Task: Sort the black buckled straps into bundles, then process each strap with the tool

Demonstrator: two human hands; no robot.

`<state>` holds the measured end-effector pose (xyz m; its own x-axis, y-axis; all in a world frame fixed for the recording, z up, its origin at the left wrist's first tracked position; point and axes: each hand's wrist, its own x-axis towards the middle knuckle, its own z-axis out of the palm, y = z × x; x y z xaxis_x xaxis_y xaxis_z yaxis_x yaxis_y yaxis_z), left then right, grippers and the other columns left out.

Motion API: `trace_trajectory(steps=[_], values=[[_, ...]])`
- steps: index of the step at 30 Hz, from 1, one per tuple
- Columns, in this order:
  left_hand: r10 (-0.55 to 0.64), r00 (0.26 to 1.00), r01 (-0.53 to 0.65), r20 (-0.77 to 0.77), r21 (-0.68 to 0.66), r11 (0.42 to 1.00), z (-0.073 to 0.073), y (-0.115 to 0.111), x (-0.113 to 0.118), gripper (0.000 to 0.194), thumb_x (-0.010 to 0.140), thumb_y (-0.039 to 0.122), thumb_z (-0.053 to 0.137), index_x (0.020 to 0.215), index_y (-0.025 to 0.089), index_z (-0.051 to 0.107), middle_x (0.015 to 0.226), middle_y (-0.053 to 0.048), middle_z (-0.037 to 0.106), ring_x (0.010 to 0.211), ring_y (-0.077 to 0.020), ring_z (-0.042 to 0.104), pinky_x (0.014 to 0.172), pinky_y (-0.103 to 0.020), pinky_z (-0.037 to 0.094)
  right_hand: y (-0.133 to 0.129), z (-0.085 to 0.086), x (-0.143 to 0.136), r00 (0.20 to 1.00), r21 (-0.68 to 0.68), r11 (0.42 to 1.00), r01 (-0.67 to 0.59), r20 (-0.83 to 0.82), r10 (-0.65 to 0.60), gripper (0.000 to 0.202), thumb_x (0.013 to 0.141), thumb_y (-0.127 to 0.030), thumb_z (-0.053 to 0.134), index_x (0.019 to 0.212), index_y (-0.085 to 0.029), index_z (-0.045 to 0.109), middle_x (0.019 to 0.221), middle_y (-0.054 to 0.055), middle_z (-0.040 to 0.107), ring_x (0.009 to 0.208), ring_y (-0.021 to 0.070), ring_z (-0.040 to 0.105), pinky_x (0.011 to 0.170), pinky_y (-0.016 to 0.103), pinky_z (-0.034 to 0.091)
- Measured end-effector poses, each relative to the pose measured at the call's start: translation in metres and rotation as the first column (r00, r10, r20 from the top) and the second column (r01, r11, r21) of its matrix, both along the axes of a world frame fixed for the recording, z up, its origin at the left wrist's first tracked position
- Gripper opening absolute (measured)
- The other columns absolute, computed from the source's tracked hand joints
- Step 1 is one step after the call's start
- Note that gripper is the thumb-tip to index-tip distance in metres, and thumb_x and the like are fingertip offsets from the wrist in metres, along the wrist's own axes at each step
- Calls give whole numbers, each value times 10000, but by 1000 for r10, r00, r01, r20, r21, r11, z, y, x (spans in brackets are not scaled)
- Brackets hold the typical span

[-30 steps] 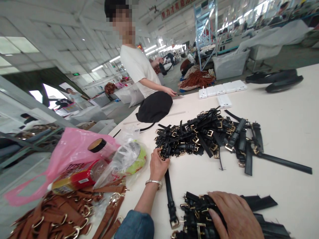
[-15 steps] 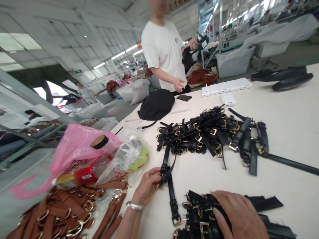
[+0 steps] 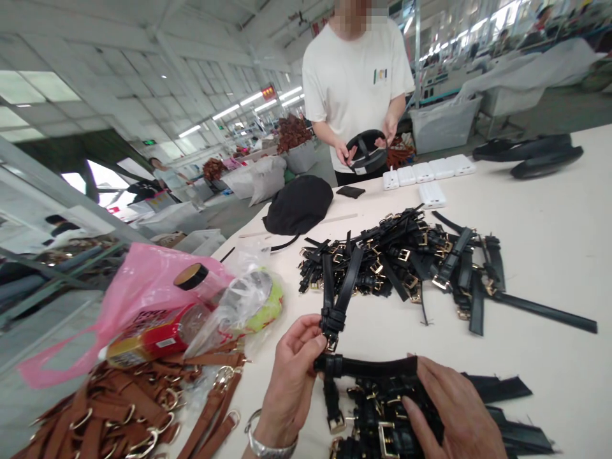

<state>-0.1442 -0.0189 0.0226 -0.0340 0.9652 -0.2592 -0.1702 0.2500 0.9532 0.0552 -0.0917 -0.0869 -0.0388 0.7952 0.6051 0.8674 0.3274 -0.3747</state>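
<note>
My left hand [image 3: 299,373], a bracelet at its wrist, pinches black leather buckle straps [image 3: 332,319] between thumb and fingers; two strap ends point up from it. One black strap [image 3: 373,367] runs level from these fingers across to my right hand [image 3: 459,411]. My right hand curls over a bundle of black buckle straps [image 3: 389,437], its fingertips at the level strap's end. Gold-coloured buckles show along the bundle's left side, and cut strap ends stick out to the right. Part of the bundle is hidden under my right hand.
A heap of black buckle straps [image 3: 382,261] lies farther back. At left are brown straps [image 3: 109,414], a pink plastic bag [image 3: 138,280] and a bottle [image 3: 157,335]. A black cap [image 3: 301,207], phone [image 3: 350,192] and white boxes [image 3: 430,171] lie near a standing person [image 3: 356,83].
My left hand has shifted slightly right and turned, and a strap now spans both hands. The person opposite has moved right and now holds a black headset-like thing in both hands.
</note>
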Motion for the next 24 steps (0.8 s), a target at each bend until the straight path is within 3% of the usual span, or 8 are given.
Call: trace_trajectory(steps=[4, 6, 8, 12, 17, 19, 21, 24], values=[[15, 990, 23, -143, 257, 966, -6, 1, 30, 251, 734, 238, 637, 975, 204, 578, 911, -13, 626, 799, -128, 566, 687, -211, 456, -6, 0, -1, 914, -113, 972, 205, -334, -232, 593, 861, -378, 461, 1365, -109, 302, 1282, 180, 465, 1068, 312, 533, 848, 447, 482], [-119, 929, 222, -349, 271, 937, -14, -2, 41, 221, 750, 192, 593, 971, 200, 597, 887, -20, 629, 814, -142, 570, 715, -229, 456, -8, 7, 2, 834, -165, 951, 263, -457, -310, 571, 879, -319, 426, 1395, -135, 263, 1337, 164, 415, 1082, 312, 536, 859, 437, 479], [-308, 755, 486, -578, 179, 855, -20, -5, 47, 257, 753, 134, 535, 980, 205, 633, 834, -18, 625, 743, -137, 559, 674, -236, 447, -11, 13, 5, 814, -123, 944, 307, -480, -328, 586, 877, -265, 419, 1415, -139, 227, 1377, 164, 371, 1139, 336, 497, 887, 450, 461], [-452, 418, 786, -788, 65, 615, -9, -8, 50, 439, 715, 45, 469, 1061, 246, 648, 883, -25, 640, 824, -157, 550, 773, -273, 426, -8, 18, 8, 961, 85, 975, 205, -208, -184, 605, 853, -190, 406, 1426, -185, 212, 1435, 145, 300, 1256, 393, 353, 981, 617, 292], [-527, 235, 932, -817, 35, 361, 13, 6, 45, 360, 748, 83, 516, 1026, 255, 666, 822, -4, 675, 818, -146, 569, 863, -287, 402, 3, 9, 7, 981, 31, 999, 25, 192, -31, 420, 842, -258, 427, 1251, -177, 475, 1191, 97, 601, 1085, 304, 548, 1036, 604, 150], [-441, 291, 888, -849, 68, 454, 10, 25, 40, 231, 775, 160, 558, 948, 247, 684, 858, 2, 684, 835, -143, 582, 826, -261, 431, 6, 6, 9, 978, -6, 1000, -1, 211, 2, 330, 848, -268, 440, 1153, -186, 534, 1069, 62, 663, 982, 251, 602, 1048, 553, 153], [-127, 375, 698, -918, 189, 690, 1, 52, 36, 192, 784, 187, 557, 928, 243, 672, 938, 0, 675, 856, -152, 588, 790, -262, 452, 6, 6, 10, 983, -52, 999, -8, 184, 18, 255, 856, -265, 451, 1078, -202, 560, 988, 38, 678, 916, 219, 617, 1034, 516, 183], [134, 344, 526, -929, 308, 793, -13, 94, 35, 301, 813, 145, 488, 1089, 204, 593, 1143, -69, 587, 1077, -214, 487, 944, -367, 358, 6, 7, 11, 991, -93, 996, -13, 134, 25, 194, 857, -264, 473, 1019, -216, 569, 897, 13, 672, 838, 190, 620, 987, 466, 245]])
